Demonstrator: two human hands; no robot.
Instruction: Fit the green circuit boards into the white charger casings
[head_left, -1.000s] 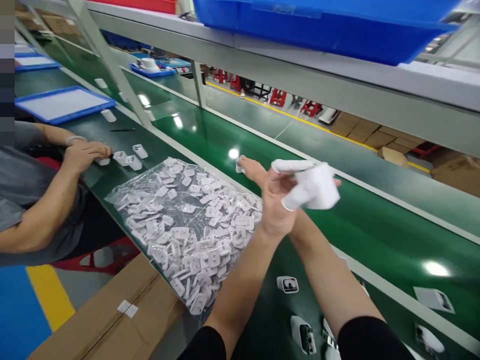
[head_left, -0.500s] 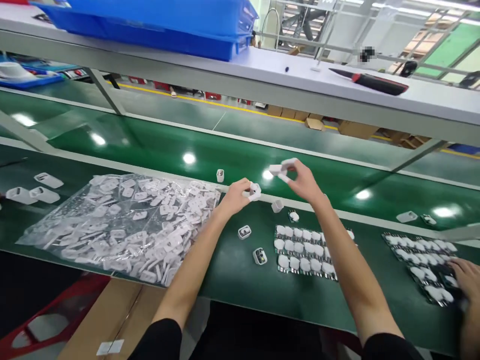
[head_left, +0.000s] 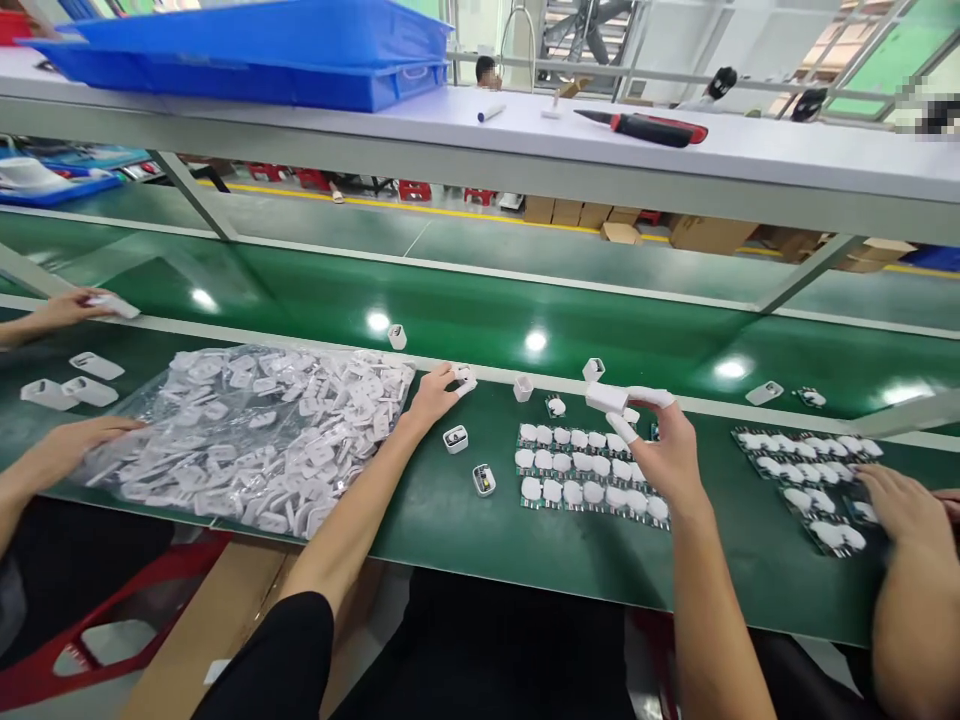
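My right hand [head_left: 667, 440], with white finger covers, pinches a white plastic housing [head_left: 606, 397] above the rows of circuit boards with round white pads [head_left: 571, 463]. My left hand [head_left: 435, 394] is closed near the table's back edge, its white-covered fingertips curled together; whatever lies between them cannot be made out. Close by stand a small white housing [head_left: 523, 388] and two open housings with parts inside, one housing [head_left: 455, 438] behind the other housing [head_left: 484, 481]. A single board [head_left: 556, 406] lies behind the rows.
A clear plastic bag [head_left: 247, 440] of white plastic parts lies to the left. Co-workers' hands show at both sides, one hand [head_left: 904, 505] by more boards [head_left: 806, 465]. Blue trays [head_left: 247, 70] and a red-black knife-like tool [head_left: 649, 128] rest on the shelf above.
My right hand has moved right and down with the white housing, toward the board rows. My left hand has drawn leftward. Co-worker's hands have appeared at the left, one holding a white part.
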